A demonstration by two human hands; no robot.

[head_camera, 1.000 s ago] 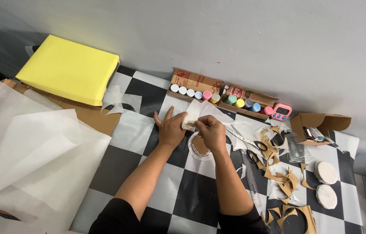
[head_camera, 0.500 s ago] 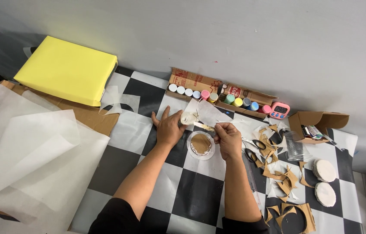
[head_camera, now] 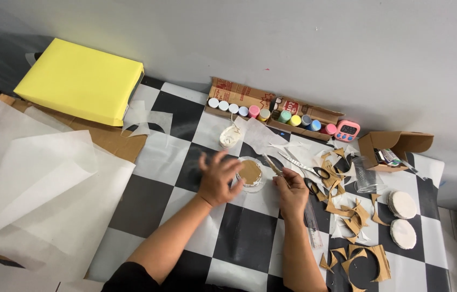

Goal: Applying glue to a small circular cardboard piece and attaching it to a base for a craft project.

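Note:
A round brown cardboard disc (head_camera: 250, 172) lies in a shallow clear rim on the checkered table (head_camera: 147, 200). My left hand (head_camera: 217, 177) is blurred, fingers spread, just left of the disc and holding nothing. My right hand (head_camera: 292, 190) is to the right of the disc, pinching a thin brush (head_camera: 272, 165) whose tip points at the disc's far edge. Behind the disc stands a small white glue pot (head_camera: 230, 137), with a loose piece of white paper (head_camera: 261, 135) next to it.
An open cardboard box of paint pots (head_camera: 272, 111) and a pink timer (head_camera: 347, 131) line the back. Scissors (head_camera: 307, 167), a ruler (head_camera: 312, 219), cardboard scraps (head_camera: 350, 216), a clear cup (head_camera: 368, 177) and two white discs (head_camera: 402, 205) lie right. A yellow block (head_camera: 82, 81) and translucent sheets (head_camera: 34, 189) fill the left.
Both hands have left the white paper at the back. My left hand swung down beside the disc; my right hand drew back to the right with the brush.

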